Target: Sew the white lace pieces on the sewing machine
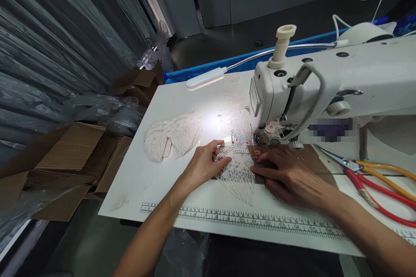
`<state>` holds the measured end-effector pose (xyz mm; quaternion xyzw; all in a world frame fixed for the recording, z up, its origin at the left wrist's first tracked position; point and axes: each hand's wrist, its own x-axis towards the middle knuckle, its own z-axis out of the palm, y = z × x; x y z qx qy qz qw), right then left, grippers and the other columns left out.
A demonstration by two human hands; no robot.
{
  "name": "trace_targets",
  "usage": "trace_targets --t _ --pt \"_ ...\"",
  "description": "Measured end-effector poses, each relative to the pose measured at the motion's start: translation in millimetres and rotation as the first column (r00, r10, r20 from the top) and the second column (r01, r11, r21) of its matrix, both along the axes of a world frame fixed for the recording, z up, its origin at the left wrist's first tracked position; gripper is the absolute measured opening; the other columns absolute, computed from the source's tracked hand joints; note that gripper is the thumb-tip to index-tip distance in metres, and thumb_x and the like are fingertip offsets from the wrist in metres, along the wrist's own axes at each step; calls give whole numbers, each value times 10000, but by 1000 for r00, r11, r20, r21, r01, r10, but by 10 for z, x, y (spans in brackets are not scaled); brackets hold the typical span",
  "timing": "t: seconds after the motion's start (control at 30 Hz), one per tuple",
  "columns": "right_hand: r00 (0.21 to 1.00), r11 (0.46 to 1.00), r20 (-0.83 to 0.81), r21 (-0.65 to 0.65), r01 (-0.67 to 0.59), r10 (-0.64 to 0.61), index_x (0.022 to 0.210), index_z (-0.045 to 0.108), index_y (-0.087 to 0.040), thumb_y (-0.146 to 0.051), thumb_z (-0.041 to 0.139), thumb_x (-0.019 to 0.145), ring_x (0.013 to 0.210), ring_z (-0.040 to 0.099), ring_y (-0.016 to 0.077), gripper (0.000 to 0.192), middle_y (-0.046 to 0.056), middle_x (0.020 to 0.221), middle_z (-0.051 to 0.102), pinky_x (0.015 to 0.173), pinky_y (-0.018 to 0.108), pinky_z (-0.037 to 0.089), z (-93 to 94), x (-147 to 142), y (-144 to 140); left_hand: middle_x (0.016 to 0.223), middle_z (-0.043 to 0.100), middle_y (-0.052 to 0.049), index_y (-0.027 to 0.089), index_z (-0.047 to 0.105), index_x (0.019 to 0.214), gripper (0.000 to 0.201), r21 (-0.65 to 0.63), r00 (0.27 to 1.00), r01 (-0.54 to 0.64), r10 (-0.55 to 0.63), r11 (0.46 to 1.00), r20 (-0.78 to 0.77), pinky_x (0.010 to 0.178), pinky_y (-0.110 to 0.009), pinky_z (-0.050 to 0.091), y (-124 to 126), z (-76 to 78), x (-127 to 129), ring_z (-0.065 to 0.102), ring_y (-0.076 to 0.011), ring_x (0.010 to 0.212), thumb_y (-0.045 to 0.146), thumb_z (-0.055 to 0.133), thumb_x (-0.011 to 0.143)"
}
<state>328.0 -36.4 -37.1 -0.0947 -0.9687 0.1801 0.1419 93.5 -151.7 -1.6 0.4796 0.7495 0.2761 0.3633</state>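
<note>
White lace trim (pixel 238 169) with a fringed edge lies under the sewing machine's needle area (pixel 258 138). At the trim's left edge is my left hand (pixel 203 164), thumb on the lace and index finger reaching towards the presser foot, the other fingers curled. My right hand (pixel 287 173) rests on the brown plate (pixel 307 158), its fingers stretched out and one tip touching the lace's right edge. More lace (pixel 235 119) spreads behind the needle. A gathered bundle of lace (pixel 173 134) lies to the left of my left hand.
Scissors (pixel 354 166) with orange and red handles lie at right. A lamp (pixel 206 78) on a bendable neck lights the white table (pixel 136 181). A printed ruler (pixel 240 218) runs along the front edge. Open cardboard boxes (pixel 74 151) stand on the left.
</note>
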Motion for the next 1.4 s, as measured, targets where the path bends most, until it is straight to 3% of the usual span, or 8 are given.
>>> trace_targets --t 0.17,0.57,0.67,0.73,0.83,0.93,1.1,1.4 --pt "1000 1000 -4 28 2 -1 1232 615 -307 -189 492 876 1043 559 271 395 100 1145 576 870 499 477 -24 -5 9 812 572 5 206 514 1318 520 7 1000 -1 1 1000 -3 528 -223 449 0 15 8 589 -103 584 418 605 852" --pt "999 1000 -38 24 11 -10 1228 599 -332 -184 459 897 1077 554 272 389 89 1151 578 863 495 495 -107 4 8 795 603 -6 216 575 1254 393 113 952 59 -21 992 -306 609 -250 456 -18 42 -28 558 -125 656 415 529 918" --pt "999 999 -40 29 16 -15 1223 601 -329 -182 462 897 1075 554 273 384 89 1145 578 869 497 490 -107 5 8 929 620 -65 197 625 1178 328 206 831 84 46 975 -555 572 -263 452 13 3 -37 577 -152 718 368 468 947" --pt "999 999 -39 37 16 -14 1215 608 -322 -186 472 892 1062 557 274 377 91 1134 579 871 500 486 -101 3 7 984 632 -98 170 645 1117 314 254 761 252 -29 934 -649 575 -278 465 50 -51 -5 594 -177 781 330 425 962" --pt "1000 999 -31 42 3 -2 1195 623 -316 -188 484 880 1036 560 270 367 93 1121 581 855 492 487 -86 -8 7 1022 659 -111 159 647 1072 286 184 617 623 -332 761 -713 741 -362 513 119 -136 89 607 -211 894 244 396 963" --pt "1000 1000 -15 28 -12 12 1167 630 -310 -175 483 879 1027 553 255 351 88 1119 578 850 475 482 -75 -20 12 1135 639 -146 132 611 1142 314 79 460 763 -452 642 -764 835 -427 498 192 -178 159 601 -250 972 210 369 958" --pt "1000 1000 -17 9 -19 19 1151 630 -304 -184 490 890 1033 531 238 320 76 1101 569 886 475 458 -87 -17 20 1229 586 -209 47 584 1160 369 50 388 793 -441 607 -810 816 -445 497 263 -185 147 587 -288 987 265 364 959" --pt "997 998 -77 63 -5 10 1170 638 -264 -189 470 903 1046 531 248 323 100 1111 569 889 472 466 -96 -35 -5 1286 561 -200 20 567 1178 389 19 226 799 -272 601 -935 774 -396 468 211 -248 167 566 -258 933 269 355 968"
